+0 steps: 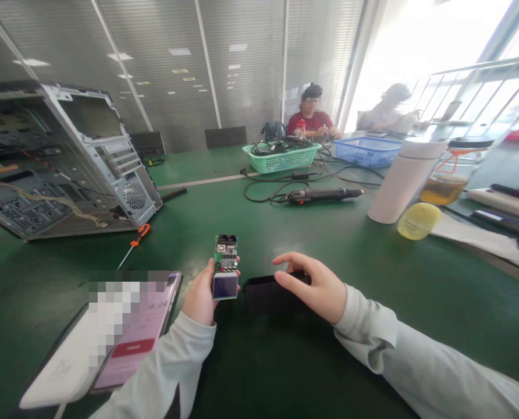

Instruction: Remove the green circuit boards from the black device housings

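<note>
In my left hand (201,294) is a small green circuit board (226,256) with a dark little screen (225,286) at its near end. The fingers wrap round its edges, screen side up. Just right of it, a black case-like piece (263,295) sits on the green table. My right hand (314,284) is over the right part of this piece, thumb and index finger stretched out and apart. Its other fingers are partly hidden, and I cannot tell how firmly it touches the piece.
An opened computer case (132,192) stands at left, with an orange-handled screwdriver (141,235) beside it. Phones (131,349) lie near my left sleeve. Ahead are a corded electric screwdriver (323,195), green basket (281,158), blue basket (366,152) and white bottle (403,180). Two people sit beyond.
</note>
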`<state>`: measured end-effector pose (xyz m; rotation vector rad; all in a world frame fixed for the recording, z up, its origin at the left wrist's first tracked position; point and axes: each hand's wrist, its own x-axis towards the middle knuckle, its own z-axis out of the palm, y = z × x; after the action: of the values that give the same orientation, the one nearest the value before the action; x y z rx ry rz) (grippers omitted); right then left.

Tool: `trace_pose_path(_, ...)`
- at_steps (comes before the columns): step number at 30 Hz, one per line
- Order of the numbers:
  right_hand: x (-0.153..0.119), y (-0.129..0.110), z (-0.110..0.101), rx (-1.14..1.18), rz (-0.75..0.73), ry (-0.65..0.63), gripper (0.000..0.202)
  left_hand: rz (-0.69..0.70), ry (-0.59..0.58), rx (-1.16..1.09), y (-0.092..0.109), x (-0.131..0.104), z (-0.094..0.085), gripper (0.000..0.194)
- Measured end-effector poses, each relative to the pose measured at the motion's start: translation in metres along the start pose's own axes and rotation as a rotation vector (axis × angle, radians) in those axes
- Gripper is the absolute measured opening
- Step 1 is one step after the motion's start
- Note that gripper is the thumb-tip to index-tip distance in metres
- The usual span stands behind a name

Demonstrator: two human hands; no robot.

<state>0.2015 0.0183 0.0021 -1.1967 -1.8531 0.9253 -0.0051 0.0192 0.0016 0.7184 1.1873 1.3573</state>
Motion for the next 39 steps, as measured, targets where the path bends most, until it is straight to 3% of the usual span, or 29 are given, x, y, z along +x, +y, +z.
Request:
trace_pose_path(3,0.008,0.000,-0.005,0.090,0.147,0.084,0.039,-0.087,-0.017,-0.118,0.002,0.001,0.003,0.038)
trace_pose_path(6,0.014,-0.004,-0.009,0.361,0.389,0.142,0.028,-0.167,-0.001,-0.140,0.004,0.000,0.006,0.042)
trace_pose_path(9,0.016,-0.009,-0.009,0.547,0.615,0.080,0.035,-0.206,0.004,-0.123,0.005,0.000,0.007,0.044)
trace_pose_path(12,0.013,-0.012,-0.007,0.736,0.703,-0.086,0.047,-0.208,0.005,-0.122,0.006,-0.001,0.008,0.044)
trace_pose_path(16,0.011,-0.012,-0.006,0.983,0.739,-0.285,0.058,-0.241,0.028,-0.094,0.011,-0.004,0.013,0.047)
trace_pose_path(23,0.010,-0.012,-0.004,1.083,0.789,-0.361,0.064,-0.244,0.038,-0.073,0.017,-0.008,0.018,0.046)
trace_pose_path(27,0.010,-0.016,-0.004,1.073,0.791,-0.331,0.066,-0.253,0.037,-0.070,0.015,-0.008,0.016,0.047)
trace_pose_path(33,0.010,-0.023,-0.001,0.946,0.754,-0.209,0.055,-0.193,-0.023,-0.077,0.010,-0.006,0.011,0.050)
trace_pose_path(39,0.010,-0.021,-0.001,0.908,0.730,-0.202,0.048,-0.113,-0.049,0.003,0.007,-0.009,0.010,0.022)
